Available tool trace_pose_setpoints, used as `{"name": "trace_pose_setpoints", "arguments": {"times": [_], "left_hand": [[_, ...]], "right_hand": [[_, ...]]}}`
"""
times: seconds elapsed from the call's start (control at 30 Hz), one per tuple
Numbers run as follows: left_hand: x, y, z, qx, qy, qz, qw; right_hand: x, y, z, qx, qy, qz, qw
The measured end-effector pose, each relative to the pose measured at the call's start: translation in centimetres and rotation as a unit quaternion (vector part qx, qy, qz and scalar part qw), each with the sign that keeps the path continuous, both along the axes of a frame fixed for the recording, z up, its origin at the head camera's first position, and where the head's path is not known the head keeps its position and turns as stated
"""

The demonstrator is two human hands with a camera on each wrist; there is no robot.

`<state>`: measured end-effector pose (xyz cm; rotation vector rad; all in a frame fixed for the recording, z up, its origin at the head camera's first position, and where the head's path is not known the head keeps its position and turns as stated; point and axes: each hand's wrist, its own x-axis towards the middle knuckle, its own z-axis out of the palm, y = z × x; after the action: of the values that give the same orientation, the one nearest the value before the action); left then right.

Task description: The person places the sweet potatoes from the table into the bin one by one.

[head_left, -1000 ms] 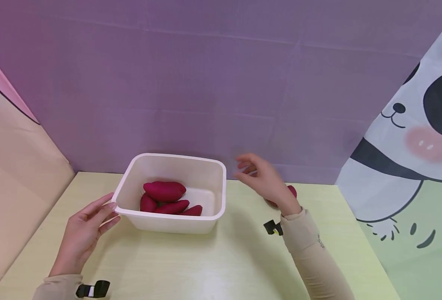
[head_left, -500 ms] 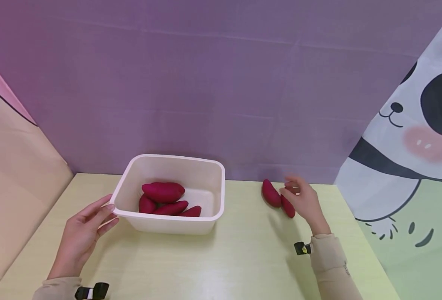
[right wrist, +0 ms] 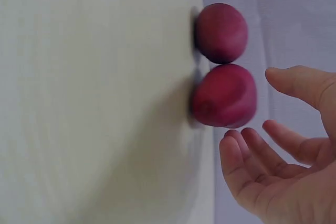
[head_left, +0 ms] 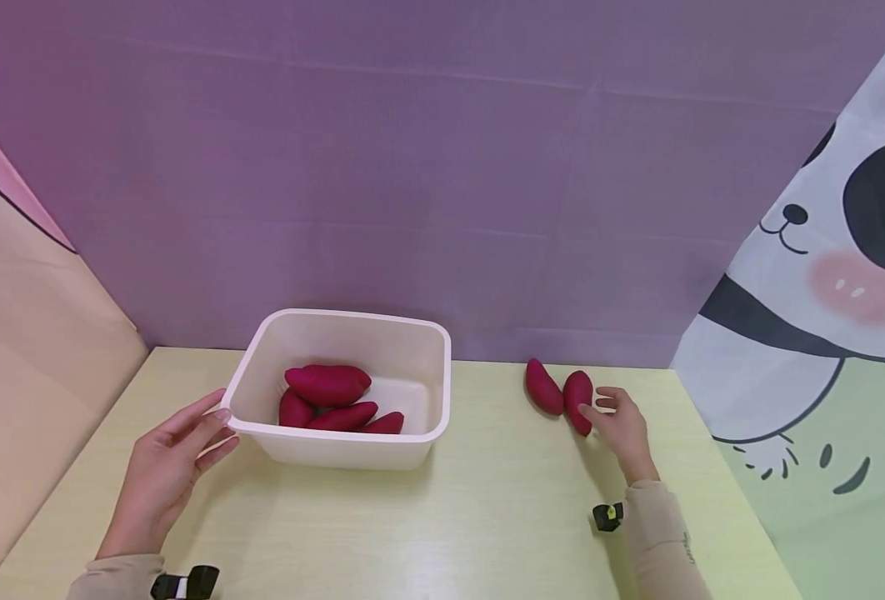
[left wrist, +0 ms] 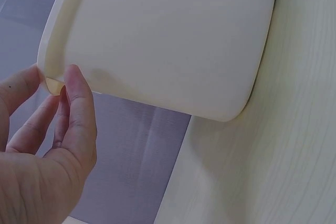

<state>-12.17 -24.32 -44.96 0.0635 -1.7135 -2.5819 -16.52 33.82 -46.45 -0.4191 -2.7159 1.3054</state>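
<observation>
A white plastic bin stands left of the middle of the table in the head view, with several dark red sweet potatoes lying inside. My left hand pinches its front left corner; in the left wrist view thumb and fingers meet at the rim. Two more sweet potatoes lie side by side at the back right: a left one and a right one. Beside the right one is my right hand, its fingers spread. In the right wrist view thumb and fingers stand apart around that sweet potato.
The pale wooden table ends at a purple cloth backdrop just behind the bin and the sweet potatoes. A panda-printed sheet rises along the right side, a peach-coloured one along the left.
My right hand has moved right and down, from beside the bin to the right sweet potato, uncovering the pair. The left hand and the bin stay where they were.
</observation>
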Motion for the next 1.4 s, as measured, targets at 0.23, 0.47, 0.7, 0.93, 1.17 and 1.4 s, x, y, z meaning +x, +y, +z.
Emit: {"name": "trace_pose_setpoints", "arguments": {"times": [0.23, 0.47, 0.7, 0.93, 1.17, 1.4], "left_hand": [[0.1, 0.0, -0.1, -0.003, 0.001, -0.002, 1.0000], [0.0, 0.0, 0.0, -0.001, 0.004, -0.004, 1.0000], [0.1, 0.0, 0.1, 0.003, 0.003, -0.006, 1.0000], [0.1, 0.0, 0.1, 0.004, 0.003, -0.007, 1.0000], [0.1, 0.0, 0.1, 0.001, 0.002, -0.008, 1.0000], [0.2, 0.1, 0.1, -0.004, 0.002, -0.005, 1.0000]], "right_hand": [[-0.1, -0.3, -1.0, -0.031, -0.028, -0.024, 0.999], [-0.3, -0.5, -1.5, -0.036, -0.034, -0.033, 0.998], [-0.3, -0.7, -1.7, -0.034, -0.037, -0.039, 0.998], [-0.1, -0.7, -1.7, -0.034, -0.034, -0.043, 0.998], [0.1, -0.4, -1.4, -0.052, -0.040, -0.051, 0.997], [-0.1, -0.5, -0.3, -0.109, -0.002, -0.027, 0.994]]}}
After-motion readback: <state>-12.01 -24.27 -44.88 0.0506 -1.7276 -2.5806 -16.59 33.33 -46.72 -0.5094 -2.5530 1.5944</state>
